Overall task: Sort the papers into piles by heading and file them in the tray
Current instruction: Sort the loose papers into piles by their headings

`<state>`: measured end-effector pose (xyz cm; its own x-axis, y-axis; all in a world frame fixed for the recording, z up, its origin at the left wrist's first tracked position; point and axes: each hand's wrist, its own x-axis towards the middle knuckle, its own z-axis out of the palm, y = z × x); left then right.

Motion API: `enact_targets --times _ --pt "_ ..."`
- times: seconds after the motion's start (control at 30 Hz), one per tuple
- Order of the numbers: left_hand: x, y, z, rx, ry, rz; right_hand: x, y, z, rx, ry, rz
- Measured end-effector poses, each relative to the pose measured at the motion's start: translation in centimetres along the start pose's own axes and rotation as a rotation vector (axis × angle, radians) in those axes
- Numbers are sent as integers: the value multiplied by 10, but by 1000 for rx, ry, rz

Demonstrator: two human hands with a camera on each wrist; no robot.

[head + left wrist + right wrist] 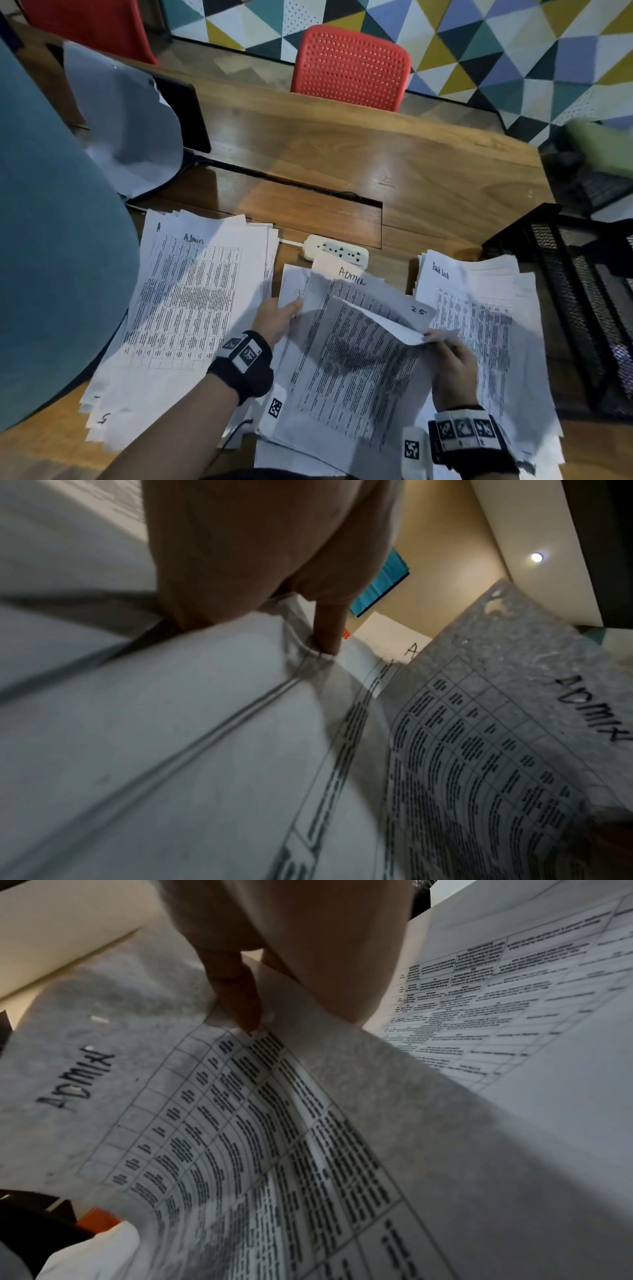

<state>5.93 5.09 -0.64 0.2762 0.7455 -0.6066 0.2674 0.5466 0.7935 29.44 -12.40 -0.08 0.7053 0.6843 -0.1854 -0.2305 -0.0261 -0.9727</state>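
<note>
Three paper piles lie before me on the wooden desk. On the left is a pile headed "Admin" (191,291), on the right one headed "Task List" (486,308) (514,1001). From the middle pile (291,284) a sheet headed "Admin" (356,359) (514,737) (205,1123) is lifted and curled. My right hand (448,356) pinches its folded right edge between its fingers (240,999). My left hand (277,320) rests at the middle pile's left edge, one straight finger (327,626) pressing on the sheets. The black mesh tray (565,274) stands at the right.
A white power strip (337,251) lies just behind the middle pile, beside a cable slot (294,188) in the desk. A red chair (349,68) stands across the desk. A large blurred teal shape (51,240) fills the left; a dark screen (185,113) stands behind it.
</note>
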Motion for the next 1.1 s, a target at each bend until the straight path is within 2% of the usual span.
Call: enact_targets --times 0.07,0.13,0.17,0.23,0.3,0.37,0.47,0.6,0.7,0.77,0.87,1.03,1.1 --pt "7 1 0 310 103 185 1 1 2 9 -18 8" --pt "18 9 -2 425 139 451 2 2 3 17 -4 12" --pt "24 18 -3 413 68 570 3 4 2 26 1 23" --pt "26 46 -5 446 -155 653 2 2 3 51 17 40" --pt "33 61 -6 558 -276 648 3 2 3 57 42 36" --pt "37 66 -5 577 -269 645 4 3 0 44 62 59" --pt "34 64 1 436 -261 624 4 0 -2 -17 70 51" --pt "36 52 8 257 -196 491 6 -3 2 -69 62 -5" --pt "33 51 8 159 -188 461 7 1 3 -106 100 -62" --pt "35 48 5 128 -180 465 6 1 4 -90 75 -82" --pt "39 44 -2 48 -132 466 6 -1 2 60 67 -50" --pt "43 28 -13 206 -265 366 11 6 -8 163 72 43" --pt "42 23 -13 211 -236 392 11 9 -8 167 90 64"
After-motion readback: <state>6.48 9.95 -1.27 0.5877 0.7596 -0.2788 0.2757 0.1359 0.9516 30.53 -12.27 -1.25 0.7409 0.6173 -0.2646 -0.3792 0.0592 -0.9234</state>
